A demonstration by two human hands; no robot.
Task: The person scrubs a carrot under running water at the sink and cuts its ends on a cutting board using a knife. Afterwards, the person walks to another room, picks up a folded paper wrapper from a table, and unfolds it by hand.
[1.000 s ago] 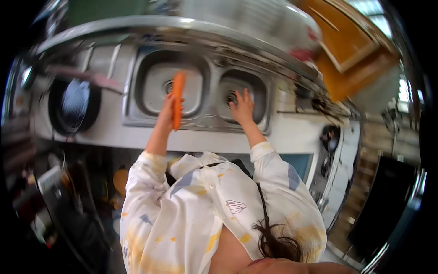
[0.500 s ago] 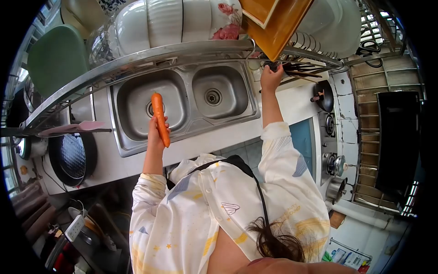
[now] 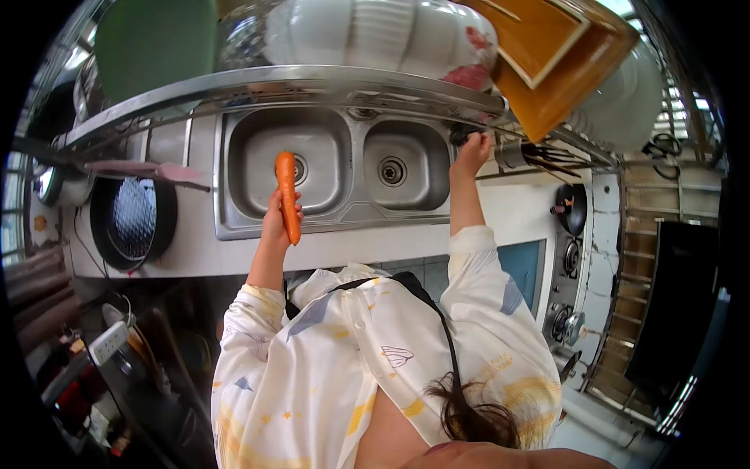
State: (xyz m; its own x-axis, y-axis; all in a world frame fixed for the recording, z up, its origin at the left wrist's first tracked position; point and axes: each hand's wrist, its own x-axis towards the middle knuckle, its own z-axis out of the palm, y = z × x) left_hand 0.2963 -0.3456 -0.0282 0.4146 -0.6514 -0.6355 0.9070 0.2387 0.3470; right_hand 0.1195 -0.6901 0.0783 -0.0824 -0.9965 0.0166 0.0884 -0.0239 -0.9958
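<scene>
At eleven o'clock from the patterned shirt (image 3: 328, 375), the left forearm (image 3: 267, 262) points forward, the left hand (image 3: 273, 224) grasping the carrot (image 3: 287, 184) by its near half, above the left sink basin (image 3: 324, 141); that grip seems best kept firm, since a smooth root could slip. Farther out, at one o'clock, the right hand (image 3: 473, 152), its arm almost straight, curls at a dark object (image 3: 461, 135) near the metal rack (image 3: 312, 76); whether it grips this, I cannot tell.

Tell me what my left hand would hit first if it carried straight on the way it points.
Led by the carrot, your left hand would probably meet the far wall of the left basin first, or the rack's rail if held higher; depth is unclear.
</scene>
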